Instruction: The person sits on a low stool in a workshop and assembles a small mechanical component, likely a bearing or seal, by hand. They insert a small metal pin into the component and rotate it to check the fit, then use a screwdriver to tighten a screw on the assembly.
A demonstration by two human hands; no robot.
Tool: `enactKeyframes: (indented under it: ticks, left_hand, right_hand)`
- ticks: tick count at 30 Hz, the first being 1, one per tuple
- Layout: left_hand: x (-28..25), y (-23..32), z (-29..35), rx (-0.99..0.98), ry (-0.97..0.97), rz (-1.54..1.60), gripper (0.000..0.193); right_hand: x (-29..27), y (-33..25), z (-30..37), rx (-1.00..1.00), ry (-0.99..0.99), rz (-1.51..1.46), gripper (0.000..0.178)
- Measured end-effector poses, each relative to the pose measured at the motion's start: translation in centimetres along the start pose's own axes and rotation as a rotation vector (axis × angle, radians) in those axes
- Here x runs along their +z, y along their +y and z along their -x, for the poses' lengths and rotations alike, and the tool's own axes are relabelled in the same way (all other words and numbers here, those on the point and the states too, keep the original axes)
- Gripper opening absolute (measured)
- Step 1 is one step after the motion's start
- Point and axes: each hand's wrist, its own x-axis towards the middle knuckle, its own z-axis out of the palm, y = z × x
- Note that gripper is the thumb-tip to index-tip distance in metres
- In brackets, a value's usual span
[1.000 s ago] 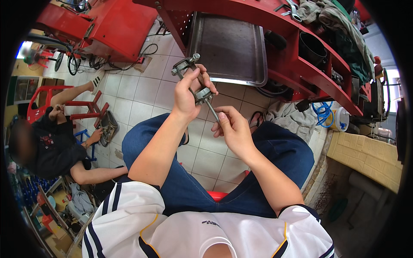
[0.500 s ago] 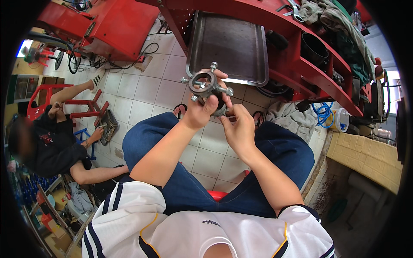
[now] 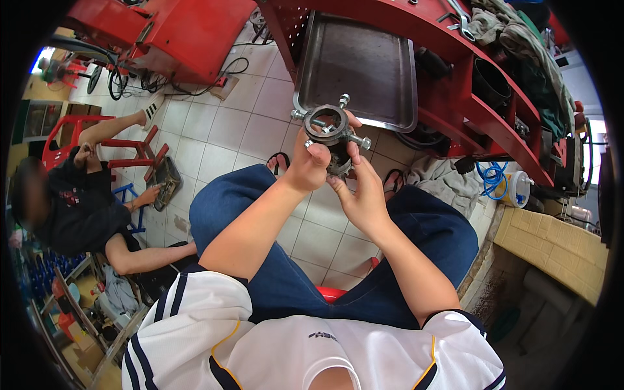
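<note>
A dark metal ring-shaped fixture (image 3: 326, 136) with several bolts sticking out around its rim is held above my knees. My left hand (image 3: 308, 162) is wrapped round it from the left and behind, with the thumb against its side. My right hand (image 3: 359, 197) grips the lower right of the same piece, its thumb and fingers on a darker part under the ring. Inside the ring, ends of bolts show. What lies beneath the ring is partly hidden by my fingers.
Ahead is a metal tray (image 3: 357, 71) below a red workbench (image 3: 429, 32) with a wrench (image 3: 463, 23) and rags. On the left a person (image 3: 75, 205) sits by a red chair (image 3: 130, 156). Blue coiled hose (image 3: 492, 174), a white bucket (image 3: 517, 188) and cardboard (image 3: 552, 244) are to the right.
The ring fixture has shifted slightly right in view and tipped a little, so its opening faces up more. My right thumb and fingers have spread wider along its lower part.
</note>
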Motion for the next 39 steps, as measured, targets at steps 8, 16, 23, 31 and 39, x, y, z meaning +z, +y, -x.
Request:
enactKeyframes:
  ticks: [8, 16, 23, 31, 39]
  left_hand:
    - [0.0, -0.5, 0.2, -0.001, -0.032, 0.028, 0.092]
    - [-0.1, -0.7, 0.3, -0.001, -0.037, 0.023, 0.089]
    - [0.2, -0.4, 0.2, -0.010, -0.038, 0.017, 0.089]
    - [0.1, -0.6, 0.3, -0.007, -0.022, 0.007, 0.088]
    - [0.2, -0.5, 0.1, -0.017, -0.009, 0.007, 0.090]
  right_hand:
    - [-1.2, 0.3, 0.0, 0.082, -0.052, 0.060, 0.034]
    - [-0.4, 1.1, 0.3, -0.011, -0.041, -0.051, 0.046]
    - [-1.1, 0.3, -0.1, 0.065, -0.055, 0.055, 0.034]
    - [-1.0, 1.0, 0.2, 0.042, -0.097, 0.000, 0.062]
    - [-0.7, -0.3, 0.0, 0.019, -0.054, -0.035, 0.045]
